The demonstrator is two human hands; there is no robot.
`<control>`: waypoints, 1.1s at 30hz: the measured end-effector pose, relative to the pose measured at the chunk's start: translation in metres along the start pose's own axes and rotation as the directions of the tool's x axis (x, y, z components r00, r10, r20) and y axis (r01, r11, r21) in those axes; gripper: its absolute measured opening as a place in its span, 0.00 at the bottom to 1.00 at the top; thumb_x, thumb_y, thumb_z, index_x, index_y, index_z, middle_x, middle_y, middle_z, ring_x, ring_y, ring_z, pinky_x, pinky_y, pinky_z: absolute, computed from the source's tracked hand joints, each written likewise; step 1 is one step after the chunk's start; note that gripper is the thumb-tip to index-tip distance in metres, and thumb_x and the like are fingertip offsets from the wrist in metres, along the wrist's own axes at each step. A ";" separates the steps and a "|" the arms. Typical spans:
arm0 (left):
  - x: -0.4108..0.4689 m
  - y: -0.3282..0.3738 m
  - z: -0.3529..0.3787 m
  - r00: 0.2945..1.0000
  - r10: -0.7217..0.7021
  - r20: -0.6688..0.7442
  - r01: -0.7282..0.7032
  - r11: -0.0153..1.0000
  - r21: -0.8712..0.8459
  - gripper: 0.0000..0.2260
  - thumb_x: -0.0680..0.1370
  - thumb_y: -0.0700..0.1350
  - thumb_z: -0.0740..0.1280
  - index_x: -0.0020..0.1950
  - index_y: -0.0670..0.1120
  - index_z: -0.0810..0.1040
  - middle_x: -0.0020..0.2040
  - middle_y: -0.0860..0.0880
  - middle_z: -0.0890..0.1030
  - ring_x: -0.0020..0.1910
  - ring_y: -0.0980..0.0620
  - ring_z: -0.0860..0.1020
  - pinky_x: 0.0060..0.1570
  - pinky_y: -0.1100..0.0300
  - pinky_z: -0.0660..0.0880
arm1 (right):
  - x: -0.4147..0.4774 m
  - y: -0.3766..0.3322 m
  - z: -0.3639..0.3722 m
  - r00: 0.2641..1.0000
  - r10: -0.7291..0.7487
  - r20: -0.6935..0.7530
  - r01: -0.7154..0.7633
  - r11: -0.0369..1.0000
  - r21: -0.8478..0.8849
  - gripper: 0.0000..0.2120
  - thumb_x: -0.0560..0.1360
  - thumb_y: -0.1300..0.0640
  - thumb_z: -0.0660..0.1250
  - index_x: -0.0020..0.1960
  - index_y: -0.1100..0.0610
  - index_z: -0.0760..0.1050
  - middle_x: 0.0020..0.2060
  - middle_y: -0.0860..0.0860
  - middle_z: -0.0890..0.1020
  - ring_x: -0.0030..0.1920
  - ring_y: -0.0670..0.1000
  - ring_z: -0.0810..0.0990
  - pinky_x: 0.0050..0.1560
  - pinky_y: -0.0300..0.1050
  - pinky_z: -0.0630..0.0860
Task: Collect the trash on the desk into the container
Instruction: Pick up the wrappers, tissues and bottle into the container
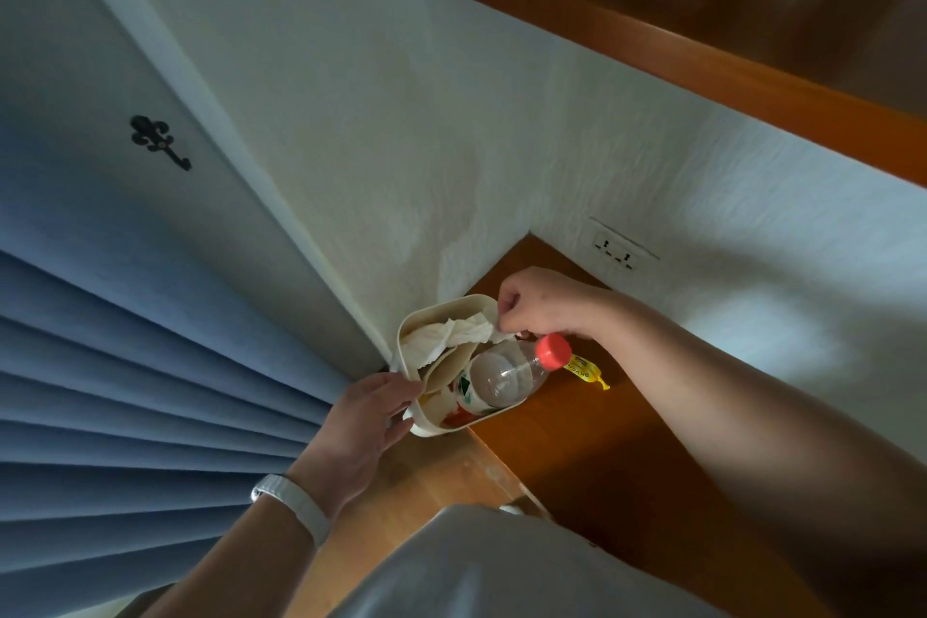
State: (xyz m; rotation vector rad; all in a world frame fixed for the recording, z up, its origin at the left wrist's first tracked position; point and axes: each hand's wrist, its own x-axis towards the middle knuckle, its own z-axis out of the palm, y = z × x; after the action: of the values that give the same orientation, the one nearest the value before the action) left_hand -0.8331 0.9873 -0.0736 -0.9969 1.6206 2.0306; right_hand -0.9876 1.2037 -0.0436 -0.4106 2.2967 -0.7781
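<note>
A cream rectangular container (464, 307) sits at the left corner of the brown desk (592, 422). Crumpled white tissue (454, 335), paper scraps and a clear plastic bottle (501, 379) with a red cap (553, 352) fill it; the bottle's neck sticks out over the rim. My left hand (368, 422) grips the container's near-left corner. My right hand (539, 301) is curled at the far rim, pinching the tissue's edge. A small yellow wrapper (587, 372) lies on the desk just right of the cap.
White walls close the corner behind the desk, with a wall socket (623, 250) low on the right wall. Blue pleated curtains (125, 391) hang at the left. A wooden shelf (752, 40) with a white device runs above.
</note>
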 end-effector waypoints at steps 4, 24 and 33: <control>0.004 -0.001 -0.002 1.000 -0.002 -0.011 0.002 1.000 0.013 0.09 0.78 0.41 0.71 0.57 0.41 0.83 0.52 0.46 0.88 0.59 0.48 0.82 0.52 0.54 0.76 | -0.004 0.001 -0.001 0.999 -0.049 0.013 0.048 0.995 0.083 0.02 0.72 0.57 0.71 0.44 0.54 0.80 0.38 0.51 0.84 0.34 0.48 0.79 0.34 0.43 0.74; 0.019 0.000 0.015 0.999 0.010 0.050 -0.015 0.995 0.095 0.12 0.80 0.43 0.68 0.40 0.50 0.89 0.44 0.47 0.88 0.44 0.54 0.85 0.49 0.55 0.77 | -0.018 0.166 0.052 0.983 0.130 -0.127 -0.139 0.988 -0.065 0.09 0.76 0.49 0.68 0.49 0.54 0.74 0.41 0.51 0.79 0.42 0.56 0.82 0.37 0.45 0.73; 0.022 -0.002 0.024 1.000 0.007 0.007 -0.007 0.995 0.095 0.07 0.80 0.42 0.67 0.52 0.41 0.84 0.50 0.43 0.88 0.52 0.49 0.86 0.51 0.54 0.77 | -0.007 0.186 0.082 0.936 0.170 -0.307 -0.237 0.951 -0.196 0.09 0.77 0.54 0.66 0.56 0.54 0.74 0.50 0.51 0.76 0.43 0.50 0.77 0.43 0.46 0.77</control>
State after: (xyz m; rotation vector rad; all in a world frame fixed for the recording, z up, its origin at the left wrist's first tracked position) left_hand -0.8540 1.0071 -0.0885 -0.9508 1.7023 1.9394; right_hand -0.9411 1.3161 -0.2063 -0.1598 2.6640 -0.4920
